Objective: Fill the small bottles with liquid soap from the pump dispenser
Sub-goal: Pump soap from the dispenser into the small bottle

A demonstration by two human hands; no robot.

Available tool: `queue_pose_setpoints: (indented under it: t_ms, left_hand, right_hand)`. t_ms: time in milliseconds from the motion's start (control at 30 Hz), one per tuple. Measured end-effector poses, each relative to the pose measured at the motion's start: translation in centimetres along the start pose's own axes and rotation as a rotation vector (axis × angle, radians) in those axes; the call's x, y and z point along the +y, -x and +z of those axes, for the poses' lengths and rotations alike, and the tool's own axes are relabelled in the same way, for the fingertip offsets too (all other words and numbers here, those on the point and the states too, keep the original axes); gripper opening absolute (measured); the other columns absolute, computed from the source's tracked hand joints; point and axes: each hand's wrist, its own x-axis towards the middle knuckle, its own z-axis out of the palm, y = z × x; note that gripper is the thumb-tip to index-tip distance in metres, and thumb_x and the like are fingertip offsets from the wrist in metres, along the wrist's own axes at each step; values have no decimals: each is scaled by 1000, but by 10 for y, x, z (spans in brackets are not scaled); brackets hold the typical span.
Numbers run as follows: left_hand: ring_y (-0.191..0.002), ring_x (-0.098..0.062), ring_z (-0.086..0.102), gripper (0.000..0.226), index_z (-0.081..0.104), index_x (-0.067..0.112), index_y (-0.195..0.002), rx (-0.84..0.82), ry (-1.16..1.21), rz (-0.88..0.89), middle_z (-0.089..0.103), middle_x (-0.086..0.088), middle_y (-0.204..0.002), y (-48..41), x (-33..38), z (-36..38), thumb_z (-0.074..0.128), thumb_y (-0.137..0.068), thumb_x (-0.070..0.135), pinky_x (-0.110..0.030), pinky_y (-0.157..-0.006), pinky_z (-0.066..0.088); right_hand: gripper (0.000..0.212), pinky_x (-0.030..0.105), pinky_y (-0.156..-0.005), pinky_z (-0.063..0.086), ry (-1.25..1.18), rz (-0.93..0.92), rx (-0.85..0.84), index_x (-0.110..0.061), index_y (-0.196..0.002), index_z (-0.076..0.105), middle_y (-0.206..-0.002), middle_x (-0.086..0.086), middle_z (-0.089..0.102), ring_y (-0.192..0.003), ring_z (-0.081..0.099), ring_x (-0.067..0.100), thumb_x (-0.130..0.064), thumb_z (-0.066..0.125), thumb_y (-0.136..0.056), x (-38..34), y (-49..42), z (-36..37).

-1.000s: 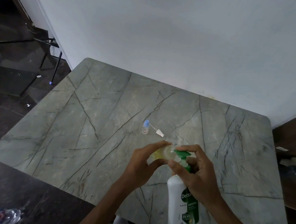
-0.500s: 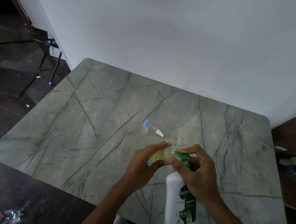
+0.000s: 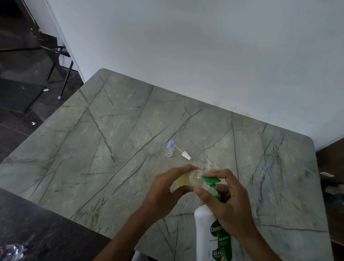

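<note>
Evidently left hand pinched bottle at nozzle; right hand gripped dispenser. Slow presses, mouth aligned, seemed wisest.

Grey veined table against white wall; crumpled plastic bottle on dark floor.

Matt, veined stone-look table; glossy white plastic pump dispenser; clear plastic small bottle.

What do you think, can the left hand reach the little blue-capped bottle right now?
Probably not yet: the left hand grips the small bottle held at the nozzle of the pump dispenser. The blue-capped bottle stands apart beyond it, the way open, so a freed hand likely could.
</note>
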Motion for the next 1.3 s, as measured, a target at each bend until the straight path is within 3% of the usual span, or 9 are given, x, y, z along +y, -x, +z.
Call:
queue_pose_setpoints:
  t_ms: [233,533,833,1000,1167,1300]
  left_hand:
    - [-113,-1,60,45,58,19,-128,-25,-28,35,63,9,-125,-1,2,-2,66,-87,35,-16,-92,48]
    - [-112,-1,60,47,56,21,-130,-21,-26,26,64,7,-125,0,-2,-5,66,-87,36,-16,-92,48]
    - [-112,-1,61,45,58,18,-129,-20,-12,30,64,7,-124,0,2,-3,66,-87,35,-16,-90,48]
    - [-113,2,58,45,57,21,-129,-35,-33,29,62,11,-126,1,1,-2,64,-88,37,-13,-92,46]
    - [-110,-2,62,46,56,24,-130,-23,-29,13,65,8,-124,-1,-1,-3,62,-89,42,-19,-88,52]
    - [-111,0,60,48,56,25,-131,-19,-24,-3,64,10,-125,0,-2,-2,60,-88,47,-20,-89,52]
  right_hand:
    - [28,48,-51,57,-46,41,33,-28,-87,60,-72,10,72,-58,70,26,-42,77,-70,0,0,0]
    - [35,31,-54,56,-70,40,-28,-32,-100,60,-88,5,73,-66,72,24,-41,77,-70,1,1,-2]
    - [34,53,-49,54,-17,39,20,-26,-95,61,-73,8,72,-57,69,26,-43,77,-71,3,3,1]
    - [32,52,-51,56,-31,69,37,-20,-92,60,-70,8,72,-57,70,25,-37,79,-73,3,2,1]
    - [33,43,-52,58,-22,50,-8,-34,-98,60,-80,4,73,-61,71,24,-46,75,-71,1,1,0]
    - [35,37,-52,57,-37,37,-8,-32,-100,60,-83,2,74,-63,71,23,-43,76,-71,1,2,0]
